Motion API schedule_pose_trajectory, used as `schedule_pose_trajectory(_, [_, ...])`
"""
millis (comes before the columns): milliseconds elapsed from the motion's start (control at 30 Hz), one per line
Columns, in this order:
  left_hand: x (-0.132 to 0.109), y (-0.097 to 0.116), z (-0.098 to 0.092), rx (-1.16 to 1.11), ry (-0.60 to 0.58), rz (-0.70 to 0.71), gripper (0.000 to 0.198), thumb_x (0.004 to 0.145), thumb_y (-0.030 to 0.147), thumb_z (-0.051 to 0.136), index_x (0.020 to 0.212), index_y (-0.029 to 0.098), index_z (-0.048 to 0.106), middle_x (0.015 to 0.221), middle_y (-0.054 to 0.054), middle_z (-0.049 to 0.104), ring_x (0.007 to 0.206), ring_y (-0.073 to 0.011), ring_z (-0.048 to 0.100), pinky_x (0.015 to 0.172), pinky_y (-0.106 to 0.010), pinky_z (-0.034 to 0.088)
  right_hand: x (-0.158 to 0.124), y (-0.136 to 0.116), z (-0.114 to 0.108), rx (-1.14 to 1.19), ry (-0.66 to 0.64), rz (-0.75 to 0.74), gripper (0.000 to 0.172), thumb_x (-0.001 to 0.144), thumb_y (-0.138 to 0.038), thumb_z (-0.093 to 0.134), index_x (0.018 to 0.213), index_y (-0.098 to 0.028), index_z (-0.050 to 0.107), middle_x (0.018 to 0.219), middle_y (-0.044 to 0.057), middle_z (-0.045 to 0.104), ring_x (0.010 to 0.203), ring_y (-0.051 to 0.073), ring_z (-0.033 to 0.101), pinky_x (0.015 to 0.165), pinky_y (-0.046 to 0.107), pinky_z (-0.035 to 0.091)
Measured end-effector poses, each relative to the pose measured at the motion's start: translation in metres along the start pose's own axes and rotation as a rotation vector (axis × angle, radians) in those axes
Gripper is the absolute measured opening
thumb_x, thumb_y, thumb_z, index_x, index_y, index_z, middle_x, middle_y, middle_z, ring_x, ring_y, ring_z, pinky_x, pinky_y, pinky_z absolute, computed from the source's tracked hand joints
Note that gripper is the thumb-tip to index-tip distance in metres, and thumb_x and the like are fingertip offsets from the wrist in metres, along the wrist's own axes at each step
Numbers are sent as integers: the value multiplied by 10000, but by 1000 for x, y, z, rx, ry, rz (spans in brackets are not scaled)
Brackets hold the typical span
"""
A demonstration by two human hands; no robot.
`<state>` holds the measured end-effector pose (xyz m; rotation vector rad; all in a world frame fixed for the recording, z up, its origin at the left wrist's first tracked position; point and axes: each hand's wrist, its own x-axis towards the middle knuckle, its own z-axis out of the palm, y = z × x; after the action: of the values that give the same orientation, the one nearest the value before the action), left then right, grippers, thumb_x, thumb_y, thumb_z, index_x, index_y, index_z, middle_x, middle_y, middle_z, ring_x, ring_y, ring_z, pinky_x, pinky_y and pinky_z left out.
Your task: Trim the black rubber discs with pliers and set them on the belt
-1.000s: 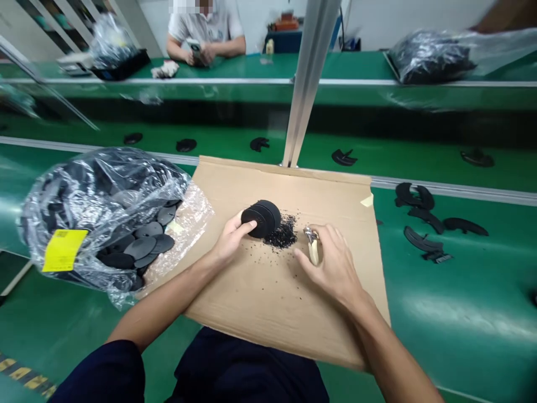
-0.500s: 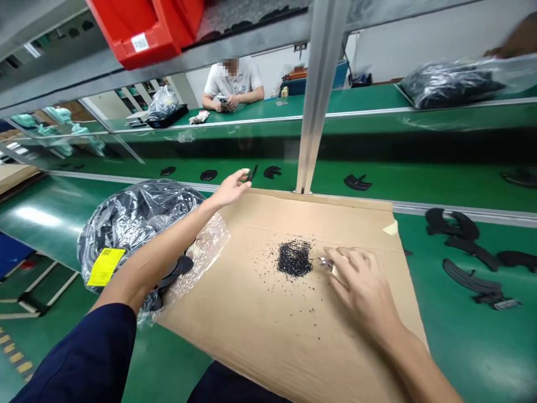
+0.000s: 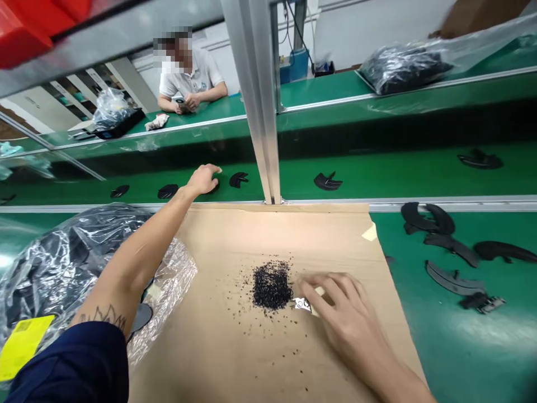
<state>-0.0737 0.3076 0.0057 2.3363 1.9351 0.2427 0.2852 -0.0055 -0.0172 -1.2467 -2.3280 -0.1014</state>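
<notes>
My left hand (image 3: 204,179) reaches over the green belt behind the cardboard, its fingers apart, with a dark part (image 3: 215,187) partly hidden beneath it. Beside a pile of tiny black pieces (image 3: 272,285) on the cardboard (image 3: 277,229) is my right hand (image 3: 335,296), blurred, its fingers curled round a small tool with a whitish, marked tip (image 3: 302,304). That tip touches the pile's right edge. Most of the tool is hidden by the fingers.
A clear plastic bag of dark parts (image 3: 79,240) lies at the left. Curved black parts (image 3: 451,280) rest at the right. A metal post (image 3: 262,112) rises behind the cardboard. Across the belt, a person (image 3: 191,78) holds a phone.
The view has swung to the right. My left hand held a thin black part over the belt; now its fingers are apart over the belt. My right hand remains beside the pile.
</notes>
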Motion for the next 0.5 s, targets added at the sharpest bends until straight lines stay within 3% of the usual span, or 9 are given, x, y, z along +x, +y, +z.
schedule_pose_trajectory(100, [12, 27, 21, -38, 2, 113, 513, 845, 136, 558, 1351, 160, 636, 1412, -100, 646, 1352, -291, 560, 1213, -423, 404, 0, 1, 1, 38, 7, -2, 504, 879, 92, 403, 1192, -210, 657, 1055, 90, 739, 982, 239, 586, 824, 380, 468])
schedule_pose_trajectory(233, [6, 53, 32, -93, 24, 178, 349, 802, 95, 574, 1106, 155, 734, 1167, -138, 719, 1196, -332, 648, 1092, -456, 498, -2, 4, 3, 74, 15, -19, 460, 882, 63, 450, 1224, -179, 639, 994, 94, 741, 924, 237, 601, 774, 359, 465])
schedule_pose_trajectory(367, [-24, 56, 8, -187, 114, 237, 210, 826, 96, 562, 964, 148, 712, 1027, -123, 717, 1062, -310, 700, 986, -441, 556, -4, 8, 8, 135, 42, -24, 454, 875, 22, 496, 1261, -170, 637, 965, 98, 744, 845, 237, 612, 703, 349, 471])
schedule_pose_trajectory(500, [-94, 60, -24, -390, 161, 339, 156, 892, 189, 592, 1015, 148, 678, 1031, -70, 737, 992, -216, 726, 930, -338, 588, -2, 3, 11, 334, 66, 45, 442, 944, -93, 487, 1339, -230, 629, 989, 100, 746, 864, 250, 659, 734, 384, 535])
